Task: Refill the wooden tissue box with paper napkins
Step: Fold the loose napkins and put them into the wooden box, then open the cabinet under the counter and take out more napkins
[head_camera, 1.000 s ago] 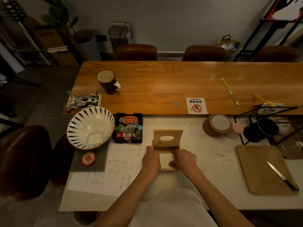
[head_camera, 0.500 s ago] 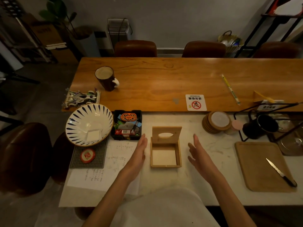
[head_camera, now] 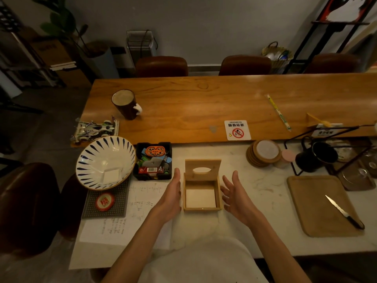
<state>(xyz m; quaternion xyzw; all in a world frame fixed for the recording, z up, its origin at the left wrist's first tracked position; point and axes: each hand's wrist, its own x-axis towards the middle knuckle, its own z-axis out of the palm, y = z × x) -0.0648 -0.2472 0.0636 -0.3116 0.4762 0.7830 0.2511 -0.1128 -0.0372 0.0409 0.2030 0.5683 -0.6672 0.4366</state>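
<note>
Blue-striped bowl left of centre, sitting tilted at far end of grey mat; red round tin on same mat. Black tray of small coloured bits just right of bowl. Handwritten paper sheet lower left. Brown mug upright on wooden table, upper left. No-smoking sign mid-frame. Coaster stack right of centre. Knife lying on wooden cutting board, lower right.

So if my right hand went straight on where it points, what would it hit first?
Only bare marble counter lies ahead of the right hand, then probably the wooden table beside the no-smoking sign; heights unclear.
</note>
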